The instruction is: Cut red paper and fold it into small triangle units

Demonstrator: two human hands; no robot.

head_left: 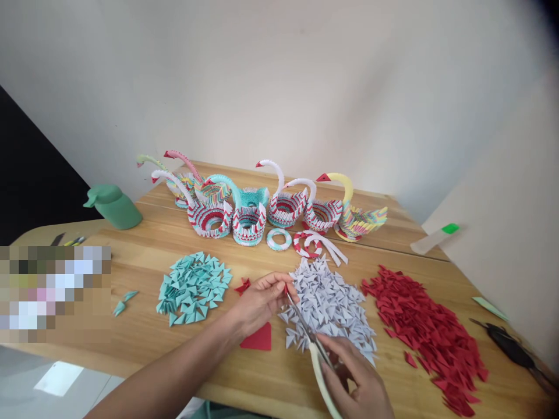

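Between the fingertips of my left hand [267, 294] is a small red paper piece [286, 288], mostly covered by the fingers. My right hand [353, 372] grips a pair of scissors [311, 337] with pale handles. The blades point up and left, and their tips meet the red piece. Under my left wrist lies a flat red paper square [257, 337]. Some folded red paper [243, 286] sits just behind the left hand. A heap of white folded paper triangles [334, 302] spreads beside and beyond both hands.
Teal triangles [194, 288] are heaped at left, red triangles [430, 326] at right. Several folded-paper swans [248, 218] line the back, with paper rings [278, 239] before them. A green jug [114, 206] stands far left. A black-handled tool [509, 343] and a green-capped bottle [434, 238] are at right.
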